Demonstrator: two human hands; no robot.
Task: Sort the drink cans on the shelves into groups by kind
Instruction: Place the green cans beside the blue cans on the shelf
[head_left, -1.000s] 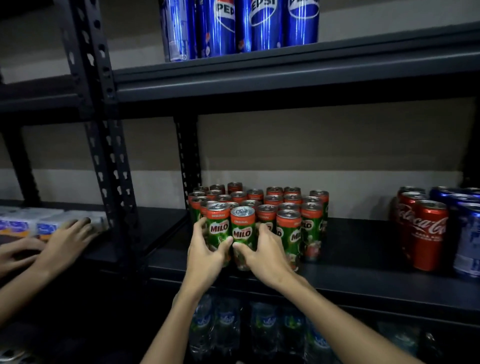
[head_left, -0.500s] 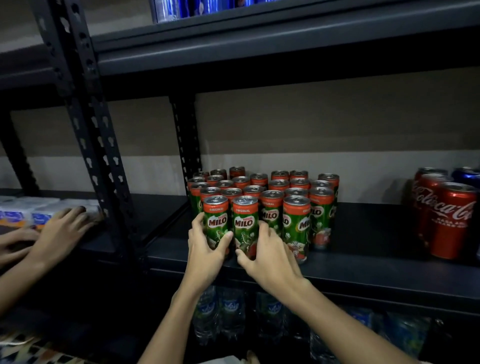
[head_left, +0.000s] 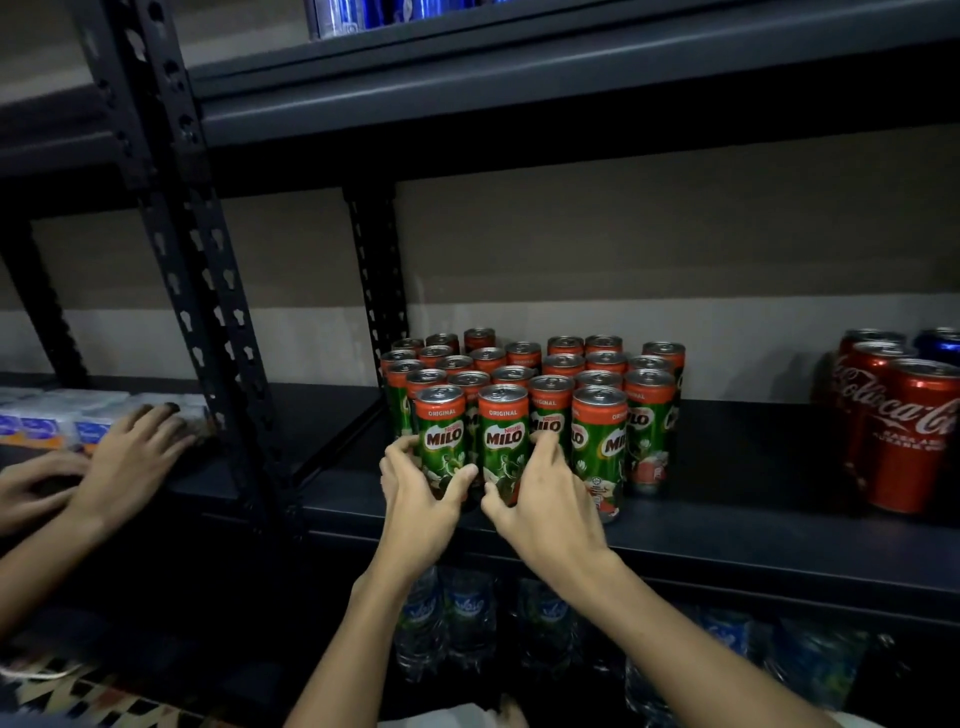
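Note:
Several green and red Milo cans (head_left: 602, 395) stand packed together at the left end of the dark middle shelf (head_left: 727, 525). My left hand (head_left: 421, 493) grips the front left Milo can (head_left: 441, 436) low down, thumb on its right side. My right hand (head_left: 545, 504) grips the Milo can beside it (head_left: 503, 436), fingers reaching up its right side. Both cans stand upright on the shelf. Red Coca-Cola cans (head_left: 904, 431) and a blue can (head_left: 940, 345) stand at the far right. Blue Pepsi cans (head_left: 363, 15) line the top shelf.
Another person's two hands (head_left: 119, 462) rest on white cartons (head_left: 62, 415) on the neighbouring left shelf. A perforated black upright (head_left: 197, 291) divides the two racks. Wrapped water bottles (head_left: 467, 618) fill the shelf below. Bare shelf lies between the Milo and Coca-Cola groups.
The view has dropped and come closer, so the Pepsi cans have slid up out of frame. My hands keep their grip on the two front Milo cans, which have barely moved.

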